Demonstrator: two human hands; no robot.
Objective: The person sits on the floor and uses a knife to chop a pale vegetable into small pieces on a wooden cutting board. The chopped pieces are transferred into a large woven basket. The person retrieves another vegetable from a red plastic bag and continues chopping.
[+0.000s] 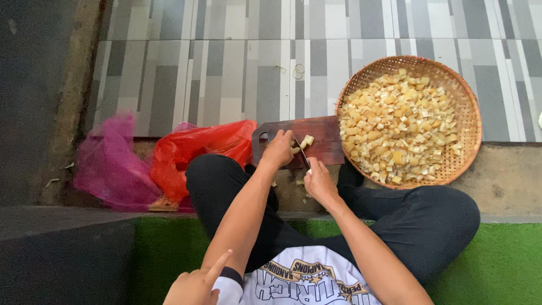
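We work seated on the floor with the dark wooden cutting board [322,138] as our reference. The left hand [278,149] rests on the near edge of the board, its fingers curled down and clenched over a pale yellow piece of food that is mostly hidden beneath them. The right hand [319,182] sits just off the near edge of the board, fingers wrapped around the handle of a knife [301,152]; the blade runs from that hand up onto the board, just beside the left fingertips.

To cut well here, in our judgement:
- We keep the left fingertips tucked back, knuckles toward the blade, since blade and fingers are nearly touching.
- We press the piece flat on the board so that it cannot roll.
- We cut straight down and match the cube size in the basket.

A few cut yellow cubes [306,141] lie on the board just beyond the left fingers, on the far side of the blade. Touching the board's right end is a round woven basket [471,135] heaped with cubes of the same kind. Left of the board lie a red plastic bag [203,149] and, further left, a magenta plastic bag [110,164]. A third hand [195,282], a small one and not ours, points a finger upward well short of the board, near the lower edge of the view.
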